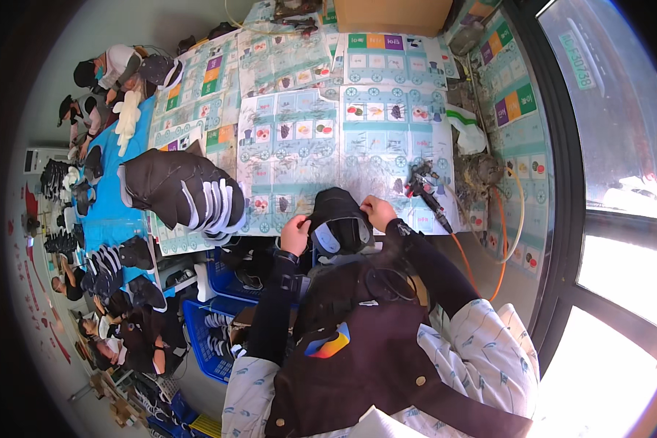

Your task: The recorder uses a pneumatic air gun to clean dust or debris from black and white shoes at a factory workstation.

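A black cap [333, 206] is held at the table's front edge, close to my body. Its opening faces me, and a light blue-grey panel shows inside. My left hand [294, 235] pinches the cap's left edge with the fingers closed. On the opposite side my right hand [379, 212] grips the upper right edge between thumb and fingers. Left of my hands, a nested row of dark caps [169, 182] with pale rims lies on the table. A black handheld tool [432, 201] with an orange cord rests on the right.
Printed sheets cover the table [292, 120]. A hose [520, 219] and the orange cord [500, 248] hang at the right, near a glass door [620, 241]. Below the table's left side stand blue baskets [201, 339] with caps. Several people work along a blue table [124, 212].
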A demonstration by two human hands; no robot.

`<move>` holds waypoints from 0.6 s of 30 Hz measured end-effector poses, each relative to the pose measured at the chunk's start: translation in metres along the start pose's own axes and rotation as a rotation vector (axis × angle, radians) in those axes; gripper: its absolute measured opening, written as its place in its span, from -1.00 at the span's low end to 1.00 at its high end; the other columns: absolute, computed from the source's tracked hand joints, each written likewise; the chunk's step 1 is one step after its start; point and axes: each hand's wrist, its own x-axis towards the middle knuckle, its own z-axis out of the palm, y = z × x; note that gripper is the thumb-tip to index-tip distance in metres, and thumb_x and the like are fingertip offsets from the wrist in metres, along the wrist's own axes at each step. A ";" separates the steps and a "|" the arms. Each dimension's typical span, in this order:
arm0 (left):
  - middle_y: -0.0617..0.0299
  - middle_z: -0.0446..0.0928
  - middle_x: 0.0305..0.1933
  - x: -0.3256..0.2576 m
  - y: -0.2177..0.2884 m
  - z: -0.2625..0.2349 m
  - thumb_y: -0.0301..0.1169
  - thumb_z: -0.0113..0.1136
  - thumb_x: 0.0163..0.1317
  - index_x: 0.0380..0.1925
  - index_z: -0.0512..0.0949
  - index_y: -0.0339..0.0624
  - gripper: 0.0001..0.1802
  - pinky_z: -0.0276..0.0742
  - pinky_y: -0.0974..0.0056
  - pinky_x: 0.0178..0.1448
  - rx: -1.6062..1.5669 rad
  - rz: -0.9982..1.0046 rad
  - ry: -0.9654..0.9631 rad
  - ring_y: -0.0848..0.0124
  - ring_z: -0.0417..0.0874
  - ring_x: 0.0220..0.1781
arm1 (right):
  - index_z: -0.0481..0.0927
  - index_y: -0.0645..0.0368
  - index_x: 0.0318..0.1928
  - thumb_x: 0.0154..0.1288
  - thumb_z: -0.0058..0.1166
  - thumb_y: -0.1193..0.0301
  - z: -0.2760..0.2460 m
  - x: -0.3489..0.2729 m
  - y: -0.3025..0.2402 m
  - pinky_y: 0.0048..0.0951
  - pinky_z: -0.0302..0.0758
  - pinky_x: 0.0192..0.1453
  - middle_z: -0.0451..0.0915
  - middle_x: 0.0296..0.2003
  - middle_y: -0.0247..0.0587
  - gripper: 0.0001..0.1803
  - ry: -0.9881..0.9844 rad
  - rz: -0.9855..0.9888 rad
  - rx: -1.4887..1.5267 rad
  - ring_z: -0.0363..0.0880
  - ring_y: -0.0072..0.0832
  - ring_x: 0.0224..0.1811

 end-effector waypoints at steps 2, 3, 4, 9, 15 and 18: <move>0.11 0.66 -0.28 0.001 -0.035 -0.014 -0.42 0.26 0.34 -0.14 0.63 -0.30 -0.82 0.56 0.18 -0.15 -0.143 -0.102 -0.041 0.28 0.69 -0.29 | 0.62 0.22 -0.15 0.35 0.17 0.39 0.019 0.008 -0.013 -0.01 0.55 -0.09 0.68 -0.32 0.14 -0.84 -0.056 -0.022 -0.020 0.66 0.12 -0.16; 0.18 0.68 -0.26 0.010 -0.037 -0.012 -0.42 0.25 0.37 -0.10 0.63 -0.30 -0.81 0.55 0.21 -0.16 -0.309 -0.180 -0.136 0.38 0.67 -0.27 | 0.62 0.22 -0.15 0.35 0.17 0.39 0.016 0.010 -0.011 -0.01 0.55 -0.09 0.68 -0.32 0.14 -0.84 -0.048 -0.021 -0.022 0.66 0.12 -0.16; 0.31 0.67 -0.18 0.015 -0.038 -0.008 -0.41 0.16 0.46 -0.05 0.62 -0.29 -0.80 0.53 0.26 -0.06 -0.548 -0.303 -0.219 0.49 0.63 -0.15 | 0.61 0.22 -0.13 0.35 0.17 0.40 0.013 0.010 -0.010 -0.02 0.55 -0.08 0.67 -0.29 0.15 -0.83 -0.021 -0.026 -0.016 0.65 0.13 -0.16; 0.30 0.63 -0.01 0.022 -0.007 -0.009 -0.31 0.02 0.57 -0.01 0.59 -0.28 -0.72 0.43 0.32 0.22 -1.013 -0.358 -0.238 0.48 0.58 0.07 | 0.53 0.02 0.21 0.12 0.28 0.45 -0.033 -0.027 -0.092 -0.09 0.50 0.25 0.50 0.12 -0.09 -0.42 -0.037 -0.519 -0.078 0.45 0.02 0.22; 0.28 0.61 0.05 0.063 0.117 -0.079 -0.27 -0.01 0.59 0.11 0.55 -0.25 -0.68 0.44 0.31 0.21 -0.866 -0.103 -0.538 0.49 0.58 0.09 | 0.59 -0.09 0.19 0.19 0.21 0.45 -0.058 -0.014 -0.164 -0.32 0.66 -0.18 0.59 -0.10 -0.37 -0.50 0.392 -0.581 -0.613 0.63 -0.35 -0.08; 0.17 0.56 0.24 0.075 0.179 -0.135 -0.25 -0.09 0.60 0.29 0.47 -0.23 -0.58 0.41 0.21 0.33 -0.820 0.080 -0.468 0.37 0.55 0.25 | 0.63 0.05 0.07 0.31 0.15 0.46 -0.095 -0.007 -0.194 -0.19 0.63 -0.21 0.65 -0.20 -0.13 -0.69 0.500 -0.490 -0.247 0.69 -0.07 -0.25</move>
